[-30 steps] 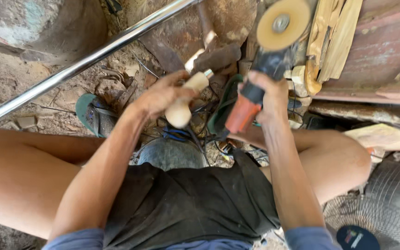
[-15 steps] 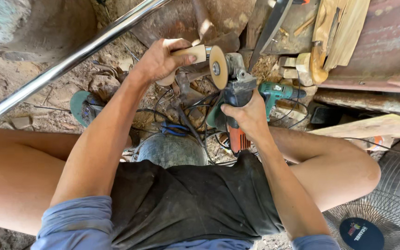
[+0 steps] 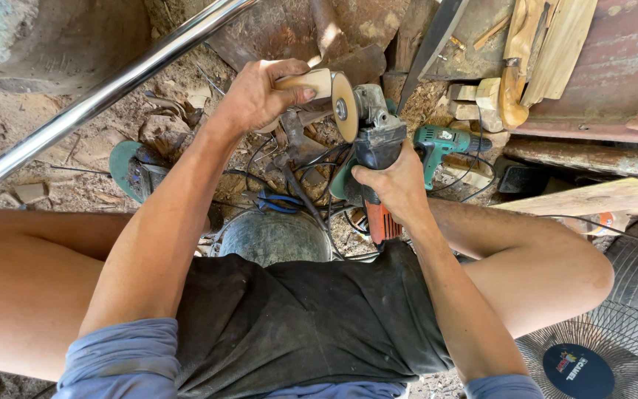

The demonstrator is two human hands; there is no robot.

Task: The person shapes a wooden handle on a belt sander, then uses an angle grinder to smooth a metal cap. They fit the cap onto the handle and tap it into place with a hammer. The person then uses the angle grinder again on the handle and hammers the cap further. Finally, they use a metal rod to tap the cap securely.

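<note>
My left hand grips a short pale wooden piece, held level with its end against the sanding disc of an angle grinder. My right hand is closed round the grinder's dark body, whose orange rear end points toward my lap. The tan disc stands on edge, facing the wood. Both hands are above my knees, over the cluttered dirt ground.
A shiny metal pipe slants across the upper left. A metal bucket sits between my legs, with cables and a green sandal nearby. A green drill, wooden boards, rusty metal and a fan lie to the right.
The grinder swung down from a raised position with its disc facing up. Its disc now stands on edge against the wood, which my left hand lifted up to meet it.
</note>
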